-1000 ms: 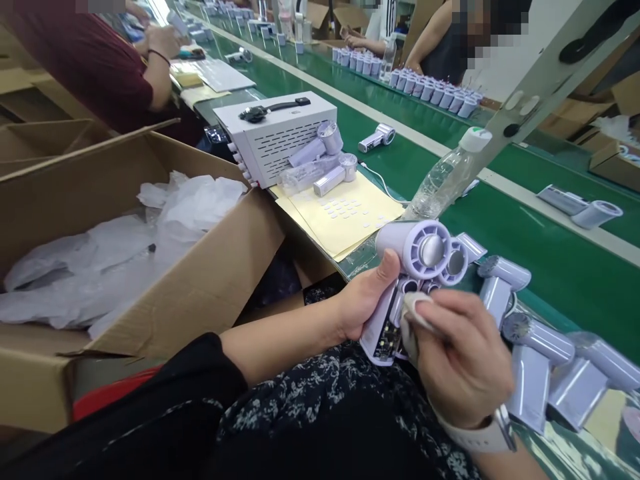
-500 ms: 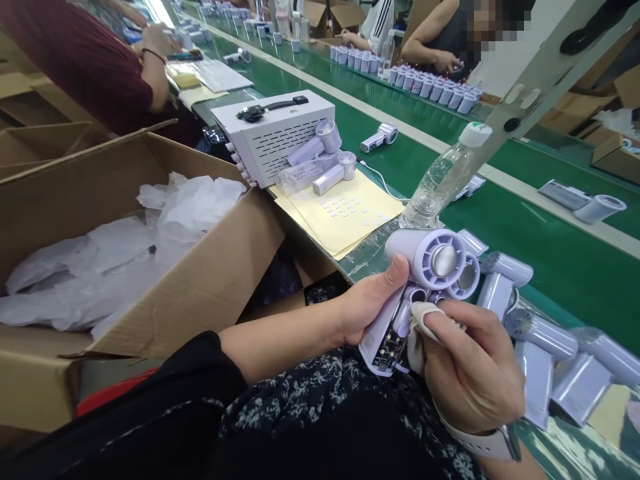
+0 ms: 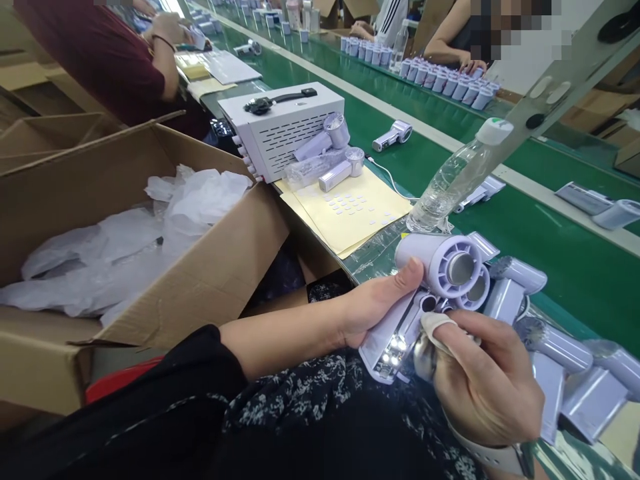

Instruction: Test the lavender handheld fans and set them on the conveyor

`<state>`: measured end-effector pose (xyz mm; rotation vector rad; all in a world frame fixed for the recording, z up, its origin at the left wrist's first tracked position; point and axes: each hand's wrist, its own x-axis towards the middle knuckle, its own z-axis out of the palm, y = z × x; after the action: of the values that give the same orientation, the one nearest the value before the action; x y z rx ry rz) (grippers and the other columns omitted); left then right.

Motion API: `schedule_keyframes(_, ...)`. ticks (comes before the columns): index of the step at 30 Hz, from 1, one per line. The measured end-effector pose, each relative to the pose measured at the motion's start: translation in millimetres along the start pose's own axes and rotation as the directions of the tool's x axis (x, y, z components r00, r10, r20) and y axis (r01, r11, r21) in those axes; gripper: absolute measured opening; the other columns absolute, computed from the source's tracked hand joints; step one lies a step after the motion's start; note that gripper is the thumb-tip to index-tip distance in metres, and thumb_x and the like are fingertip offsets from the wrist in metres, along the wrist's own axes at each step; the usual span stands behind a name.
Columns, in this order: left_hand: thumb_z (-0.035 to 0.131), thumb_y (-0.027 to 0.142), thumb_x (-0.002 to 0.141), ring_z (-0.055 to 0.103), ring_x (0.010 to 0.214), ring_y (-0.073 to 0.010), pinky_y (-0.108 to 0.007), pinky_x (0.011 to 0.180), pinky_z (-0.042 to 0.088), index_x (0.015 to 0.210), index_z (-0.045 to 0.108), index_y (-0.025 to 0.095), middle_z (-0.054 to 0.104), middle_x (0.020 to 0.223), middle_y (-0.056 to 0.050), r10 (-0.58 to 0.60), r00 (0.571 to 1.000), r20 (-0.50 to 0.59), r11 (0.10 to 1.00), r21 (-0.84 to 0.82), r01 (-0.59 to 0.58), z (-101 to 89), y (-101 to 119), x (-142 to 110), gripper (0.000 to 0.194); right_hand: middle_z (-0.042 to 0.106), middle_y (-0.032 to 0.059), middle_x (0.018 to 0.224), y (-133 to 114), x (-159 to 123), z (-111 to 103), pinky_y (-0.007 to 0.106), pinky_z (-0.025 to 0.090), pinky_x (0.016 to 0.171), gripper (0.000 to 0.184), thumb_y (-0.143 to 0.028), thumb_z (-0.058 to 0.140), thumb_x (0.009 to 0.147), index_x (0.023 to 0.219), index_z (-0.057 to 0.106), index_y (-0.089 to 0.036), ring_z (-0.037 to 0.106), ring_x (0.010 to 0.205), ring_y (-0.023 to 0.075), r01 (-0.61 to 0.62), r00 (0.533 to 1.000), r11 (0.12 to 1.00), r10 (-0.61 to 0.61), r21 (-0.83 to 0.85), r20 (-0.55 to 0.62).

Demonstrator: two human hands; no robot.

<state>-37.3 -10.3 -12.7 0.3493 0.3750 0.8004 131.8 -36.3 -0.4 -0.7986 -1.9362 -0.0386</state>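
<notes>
My left hand (image 3: 375,303) is closed round a small lilac hand-held fan (image 3: 430,280), thumb up by its round head. Lights glow on the panel at the foot of its handle. My right hand (image 3: 483,377) curls beside the handle; its index finger wears a pale finger cot and presses on the handle. Something grey and rounded shows under those fingers, but I cannot make it out. Several more lilac fans (image 3: 545,333) lie heaped just right of my hands at the belt's edge.
A green conveyor belt (image 3: 550,260) carries scattered fans. A clear water bottle (image 3: 457,177) leans near a yellow sticker sheet (image 3: 350,207) and a white vented box (image 3: 283,127). An open cardboard box (image 3: 200,267) with plastic bags stands left. Other people work along both sides.
The lights on the fan's handle have come on brighter. My hands and the fan shifted slightly right and down in view; the grip is unchanged.
</notes>
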Motion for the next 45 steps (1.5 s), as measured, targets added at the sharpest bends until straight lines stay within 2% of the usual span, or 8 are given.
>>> schedule_keyframes(10, 0.062, 0.074, 0.084, 0.069, 0.064, -0.0166, -0.028, 0.070, 0.060, 0.105, 0.074, 0.008, 0.077, 0.082, -0.012, 0.005, 1.000, -0.002, 1.000, 0.028, -0.005, -0.8, -1.3, 0.8, 0.071, 0.072, 0.0040, 0.096, -0.4, 0.0, 2.8, 0.028, 0.059, 0.063, 0.042, -0.001, 0.070, 0.085, 0.114, 0.078, -0.031, 0.070, 0.078, 0.0186, 0.004, 0.999, 1.000, -0.004, -0.019, -0.034)
schedule_keyframes(15, 0.063, 0.077, 0.080, 0.067, 0.061, -0.0150, -0.025, 0.066, 0.059, 0.089, 0.074, 0.010, 0.073, 0.073, -0.008, -0.013, 1.000, 0.011, 1.000, -0.017, 0.013, -5.6, 0.5, 1.6, 0.069, 0.070, 0.0032, 0.093, 1.9, 2.2, -0.9, 0.028, 0.056, 0.060, 0.033, 0.000, 0.066, 0.086, 0.101, 0.076, -0.028, 0.068, 0.076, 0.0180, -0.054, 0.999, 0.997, 0.054, 0.061, 0.002)
schedule_keyframes(19, 0.066, 0.079, 0.075, 0.066, 0.060, -0.0148, -0.025, 0.064, 0.057, 0.077, 0.072, 0.012, 0.070, 0.066, -0.006, -0.025, 0.999, 0.040, 0.999, -0.041, 0.026, -5.5, 1.5, 1.9, 0.068, 0.070, 0.0030, 0.094, 1.5, 3.8, -1.8, 0.029, 0.056, 0.064, 0.034, 0.000, 0.066, 0.086, 0.104, 0.075, -0.028, 0.068, 0.080, 0.0185, -0.036, 0.998, 0.995, 0.031, 0.097, 0.046)
schedule_keyframes(25, 0.064, 0.072, 0.084, 0.069, 0.065, -0.0169, -0.027, 0.068, 0.058, 0.107, 0.074, 0.008, 0.076, 0.082, -0.011, 0.024, 1.000, 0.014, 0.999, 0.034, -0.024, 2.1, -0.8, -3.2, 0.068, 0.072, 0.0032, 0.097, -4.0, -0.3, 2.5, 0.029, 0.058, 0.065, 0.038, -0.007, 0.070, 0.087, 0.113, 0.077, -0.033, 0.069, 0.077, 0.0182, -0.018, 1.000, 1.000, 0.018, -0.025, -0.010)
schedule_keyframes(31, 0.063, 0.075, 0.082, 0.067, 0.062, -0.0151, -0.023, 0.059, 0.055, 0.097, 0.074, 0.008, 0.072, 0.073, -0.009, 0.005, 0.999, 0.033, 1.000, 0.029, -0.006, 0.7, -2.8, -3.6, 0.069, 0.072, 0.0048, 0.097, -4.0, -4.9, -1.9, 0.029, 0.060, 0.067, 0.033, -0.010, 0.070, 0.088, 0.113, 0.078, -0.031, 0.069, 0.080, 0.0191, 0.013, 1.000, 0.998, -0.013, -0.059, 0.000)
schedule_keyframes(37, 0.065, 0.076, 0.080, 0.067, 0.063, -0.0147, -0.023, 0.060, 0.055, 0.103, 0.075, 0.009, 0.075, 0.080, -0.010, -0.006, 1.000, 0.024, 0.998, 0.061, 0.004, 5.2, -0.1, -5.4, 0.072, 0.072, 0.0057, 0.100, -4.7, -3.4, -4.8, 0.029, 0.060, 0.067, 0.034, -0.012, 0.072, 0.089, 0.115, 0.078, -0.031, 0.068, 0.083, 0.0198, 0.008, 0.999, 1.000, -0.007, -0.024, 0.052)
schedule_keyframes(41, 0.064, 0.077, 0.080, 0.068, 0.064, -0.0159, -0.024, 0.059, 0.055, 0.103, 0.076, 0.009, 0.075, 0.080, -0.011, 0.004, 1.000, 0.019, 0.997, 0.075, -0.005, 5.9, 0.2, -5.2, 0.072, 0.072, 0.0043, 0.099, -4.7, -1.3, -1.7, 0.029, 0.058, 0.068, 0.043, -0.005, 0.070, 0.087, 0.121, 0.075, -0.031, 0.068, 0.081, 0.0187, 0.014, 1.000, 1.000, -0.013, -0.016, 0.008)
schedule_keyframes(45, 0.061, 0.077, 0.082, 0.067, 0.062, -0.0149, -0.025, 0.062, 0.056, 0.102, 0.075, 0.008, 0.076, 0.080, -0.011, -0.029, 1.000, -0.006, 0.999, 0.044, 0.030, -0.2, -1.4, -2.0, 0.073, 0.071, 0.0031, 0.098, -1.5, -1.6, -0.3, 0.028, 0.056, 0.068, 0.040, 0.000, 0.068, 0.085, 0.111, 0.076, -0.029, 0.067, 0.080, 0.0173, -0.005, 1.000, 1.000, 0.005, -0.003, 0.016)
